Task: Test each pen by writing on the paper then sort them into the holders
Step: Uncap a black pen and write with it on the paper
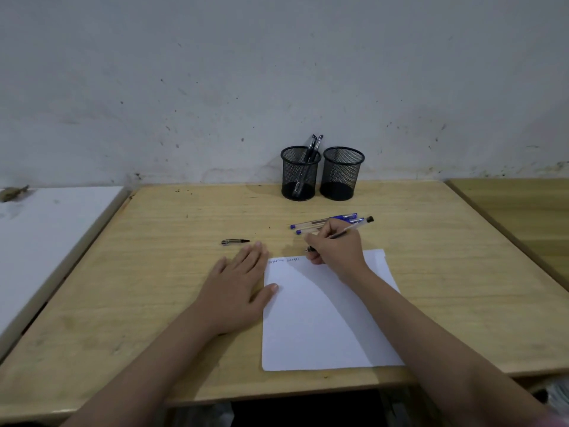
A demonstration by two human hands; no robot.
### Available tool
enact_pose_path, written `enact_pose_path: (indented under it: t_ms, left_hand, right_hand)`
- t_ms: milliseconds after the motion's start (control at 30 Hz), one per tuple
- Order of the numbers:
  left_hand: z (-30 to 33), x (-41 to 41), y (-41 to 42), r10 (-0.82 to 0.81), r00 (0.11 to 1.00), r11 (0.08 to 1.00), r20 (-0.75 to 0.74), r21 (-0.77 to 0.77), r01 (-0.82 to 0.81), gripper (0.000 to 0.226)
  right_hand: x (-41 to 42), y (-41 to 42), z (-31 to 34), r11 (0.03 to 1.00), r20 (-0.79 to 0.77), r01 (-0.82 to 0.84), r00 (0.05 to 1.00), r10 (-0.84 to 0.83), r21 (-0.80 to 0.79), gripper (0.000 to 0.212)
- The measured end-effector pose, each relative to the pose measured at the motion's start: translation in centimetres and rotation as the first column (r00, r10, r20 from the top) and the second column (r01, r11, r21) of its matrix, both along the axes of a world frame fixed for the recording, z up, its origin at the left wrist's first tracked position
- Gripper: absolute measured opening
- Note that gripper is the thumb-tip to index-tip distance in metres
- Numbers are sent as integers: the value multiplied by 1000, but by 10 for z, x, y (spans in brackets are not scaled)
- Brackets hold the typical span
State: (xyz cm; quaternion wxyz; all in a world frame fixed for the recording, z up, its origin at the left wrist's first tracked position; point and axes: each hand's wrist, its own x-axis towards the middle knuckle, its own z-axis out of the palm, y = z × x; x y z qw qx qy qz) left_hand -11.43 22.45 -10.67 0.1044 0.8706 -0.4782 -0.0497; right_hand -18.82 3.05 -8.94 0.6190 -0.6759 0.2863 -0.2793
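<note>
Head view: right hand [334,249] was at the top edge of the paper [326,318], fingers curled tight round a pen [354,228] in a writing grip, tip down near the sheet's top edge beside a short line of scribbles [283,260], back end angled up and right. Looked like mid-test stroke.

Left hand [237,283] lay flat on the desk [154,272], fingers straight and close together, holding nothing; thumb tip rested on the paper's left edge, probably to stop the sheet sliding under the pen.

A loose pen cap [235,241] sat just beyond the left fingertips, likely off the pen in use.

Two blue pens [320,224] lay side by side just behind the right hand, presumably queued for testing.

Two mesh holders [341,174] stood touching at the wall. Left holder [300,174] had two dark pens leaning in it; right one showed none. Sorting barely started, I'd say.
</note>
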Motion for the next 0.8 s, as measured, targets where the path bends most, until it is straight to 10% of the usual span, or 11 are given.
enact_pose_path:
  t_ms: [800]
  left_hand:
    - [-1, 0, -1, 19, 999, 999, -44, -45, -21, 79]
  right_hand:
    - [-3, 4, -2, 997, 18, 50, 999, -49, -63, 36]
